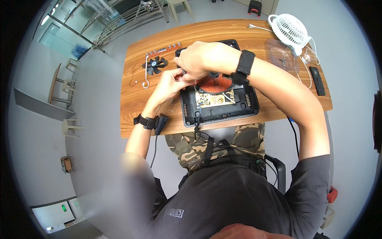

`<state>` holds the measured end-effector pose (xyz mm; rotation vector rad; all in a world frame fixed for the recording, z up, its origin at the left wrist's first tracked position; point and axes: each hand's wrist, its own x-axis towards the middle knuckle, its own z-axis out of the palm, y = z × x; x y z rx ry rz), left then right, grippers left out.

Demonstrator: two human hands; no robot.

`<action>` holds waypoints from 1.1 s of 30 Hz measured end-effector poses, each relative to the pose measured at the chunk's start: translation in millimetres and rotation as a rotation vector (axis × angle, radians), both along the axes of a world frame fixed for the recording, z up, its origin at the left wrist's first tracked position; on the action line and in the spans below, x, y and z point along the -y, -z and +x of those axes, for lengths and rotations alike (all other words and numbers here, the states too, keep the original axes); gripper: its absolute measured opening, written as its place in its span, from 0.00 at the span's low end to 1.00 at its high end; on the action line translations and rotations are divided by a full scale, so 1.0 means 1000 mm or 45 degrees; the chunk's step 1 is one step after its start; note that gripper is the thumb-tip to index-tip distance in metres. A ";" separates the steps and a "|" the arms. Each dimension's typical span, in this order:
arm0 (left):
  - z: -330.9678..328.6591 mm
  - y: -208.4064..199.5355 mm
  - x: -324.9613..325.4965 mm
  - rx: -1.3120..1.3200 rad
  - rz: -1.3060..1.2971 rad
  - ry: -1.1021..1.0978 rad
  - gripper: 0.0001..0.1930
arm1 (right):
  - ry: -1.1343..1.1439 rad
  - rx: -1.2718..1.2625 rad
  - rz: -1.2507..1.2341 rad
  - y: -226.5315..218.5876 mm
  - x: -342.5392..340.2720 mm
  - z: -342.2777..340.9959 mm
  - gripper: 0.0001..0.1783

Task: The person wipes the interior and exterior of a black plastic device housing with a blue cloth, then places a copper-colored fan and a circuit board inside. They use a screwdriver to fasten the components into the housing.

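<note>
The black housing (223,116) of an opened induction cooker lies on the table, with a round copper coil (215,83) and a tan circuit board (215,98) inside. Over its left side, my left hand (174,82) and my right hand (201,59) meet with fingers closed in a pinch. What they hold, if anything, is hidden by the fingers; something small and red shows beside them. My right forearm crosses above the housing. Left of my hands lie a black cooling fan (154,65), a white cable (146,73) and a narrow strip board with buttons (164,49).
A white desk fan (290,34) with its cord stands at the table's far right. Near it lie a clear plastic tray (278,53) with small dark pieces and a long black bar (317,81). The wooden table (135,107) ends just before my lap.
</note>
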<state>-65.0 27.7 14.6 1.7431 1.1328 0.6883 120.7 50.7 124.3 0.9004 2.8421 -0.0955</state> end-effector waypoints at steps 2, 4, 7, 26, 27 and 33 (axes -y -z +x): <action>-0.009 0.005 -0.006 -0.050 -0.052 0.039 0.11 | 0.048 -0.001 -0.021 0.000 0.000 -0.002 0.20; -0.005 -0.003 -0.002 0.054 -0.128 0.070 0.12 | 0.097 0.005 -0.055 0.001 0.001 -0.003 0.18; -0.001 -0.008 0.006 0.202 -0.161 0.103 0.13 | 0.120 0.027 -0.093 -0.001 0.000 -0.005 0.19; 0.005 0.016 0.005 0.299 -0.058 0.041 0.10 | 0.109 -0.035 -0.092 -0.003 0.006 -0.003 0.16; 0.009 0.014 0.005 0.397 -0.046 0.046 0.12 | 0.103 -0.109 -0.072 0.002 0.006 -0.002 0.19; -0.005 0.010 -0.005 0.185 0.001 0.105 0.12 | 0.146 -0.071 -0.106 -0.003 0.009 -0.003 0.16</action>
